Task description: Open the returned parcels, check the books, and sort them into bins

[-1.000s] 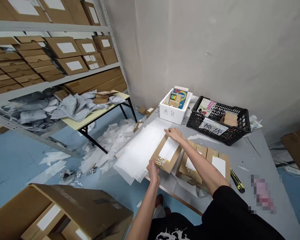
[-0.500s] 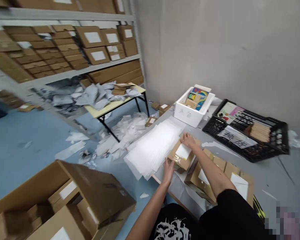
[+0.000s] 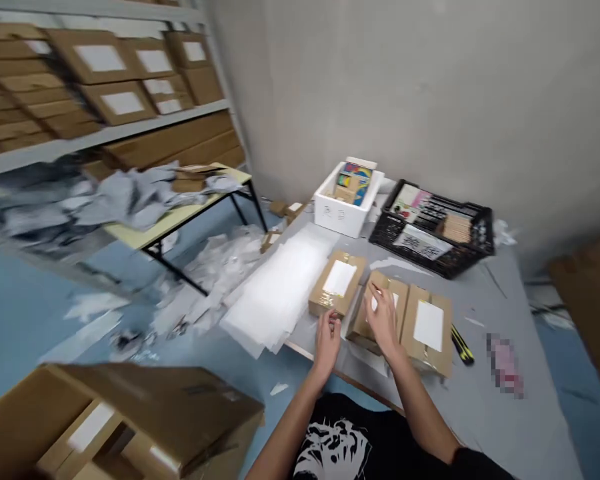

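Observation:
Three taped cardboard boxes with white labels lie side by side on the grey table. At the near end of the left cardboard box [image 3: 325, 293] is my left hand [image 3: 328, 339], its fingers slightly bent and apart, gripping nothing; whether it touches the box I cannot tell. Over the middle cardboard box [image 3: 397, 293] my right hand [image 3: 383, 319] reaches with loosely spread fingers, covering part of its label. I cannot make out anything in this hand. The right cardboard box [image 3: 437, 310] stands against the middle one, untouched.
White foam sheets [image 3: 285, 287] are stacked left of the boxes. Behind stand a white foam box [image 3: 343, 217] and a black crate [image 3: 440, 263]. A yellow-black cutter [image 3: 463, 345] lies at right. A large open carton [image 3: 195, 407] stands lower left.
My right hand has left the top of the left box and moved right over the middle one. My left hand stays near the left box's front end. The view has turned right.

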